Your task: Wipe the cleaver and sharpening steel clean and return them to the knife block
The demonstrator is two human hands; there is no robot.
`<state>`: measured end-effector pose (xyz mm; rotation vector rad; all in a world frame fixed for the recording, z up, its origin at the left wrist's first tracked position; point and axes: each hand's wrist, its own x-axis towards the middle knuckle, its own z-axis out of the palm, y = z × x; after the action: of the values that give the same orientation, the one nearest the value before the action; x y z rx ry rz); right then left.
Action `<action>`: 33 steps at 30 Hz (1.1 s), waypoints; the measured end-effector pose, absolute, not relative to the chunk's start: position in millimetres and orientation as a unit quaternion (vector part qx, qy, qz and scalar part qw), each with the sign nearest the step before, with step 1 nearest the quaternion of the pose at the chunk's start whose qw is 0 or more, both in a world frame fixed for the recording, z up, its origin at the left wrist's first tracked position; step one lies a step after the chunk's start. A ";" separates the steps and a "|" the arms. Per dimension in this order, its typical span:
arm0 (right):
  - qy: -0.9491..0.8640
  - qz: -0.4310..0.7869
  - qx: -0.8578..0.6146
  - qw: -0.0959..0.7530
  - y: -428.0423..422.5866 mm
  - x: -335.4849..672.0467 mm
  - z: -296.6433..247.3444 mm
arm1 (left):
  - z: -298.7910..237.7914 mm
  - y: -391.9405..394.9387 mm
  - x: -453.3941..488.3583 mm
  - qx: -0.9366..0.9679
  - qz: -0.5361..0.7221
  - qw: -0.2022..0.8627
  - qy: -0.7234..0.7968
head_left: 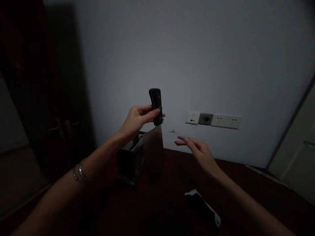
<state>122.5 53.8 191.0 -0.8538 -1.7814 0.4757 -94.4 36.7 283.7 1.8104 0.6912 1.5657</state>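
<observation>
My left hand is closed round the black riveted handle of a cleaver. The handle points up and the broad blade hangs downward, dim against the dark table. Just behind and left of the blade stands a dark knife block, partly covered by my wrist and the blade. To the right of the cleaver, my right hand hovers above the table with its fingers stretched out, touching nothing. Nearer to me lies a dark, flat, long piece with whitish edges; its kind is hard to make out.
The dark reddish table meets a pale wall at the back. A row of sockets and switches is on that wall. A dark door with a handle stands at left, a pale door at right. The light is very dim.
</observation>
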 end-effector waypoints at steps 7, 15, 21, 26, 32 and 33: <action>-0.757 0.309 -0.416 0.398 82.7 73.1 33.9 | 353.2 50.8 -156.7 0.672 0.630 0.203 0.332; -0.814 0.245 -0.441 0.288 89.9 53.6 -47.0 | 359.6 88.7 -216.9 0.669 0.626 0.120 0.383; -0.855 0.168 -0.422 0.249 91.1 55.2 -51.7 | 345.4 116.9 -235.3 0.650 0.631 0.149 0.396; -0.868 0.155 -0.411 0.231 92.4 55.7 -49.8 | 332.1 136.0 -243.5 0.642 0.632 0.187 0.392; -0.865 0.155 -0.403 0.256 95.5 55.9 -51.7 | 321.2 149.4 -246.1 0.634 0.630 0.213 0.396; -0.865 0.154 -0.402 0.259 95.4 56.1 -51.8 | 320.2 150.7 -245.7 0.631 0.631 0.216 0.396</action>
<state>56.1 95.4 -51.8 -1.0898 -2.3440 0.4161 -245.7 150.7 320.2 1.7483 1.0988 1.7490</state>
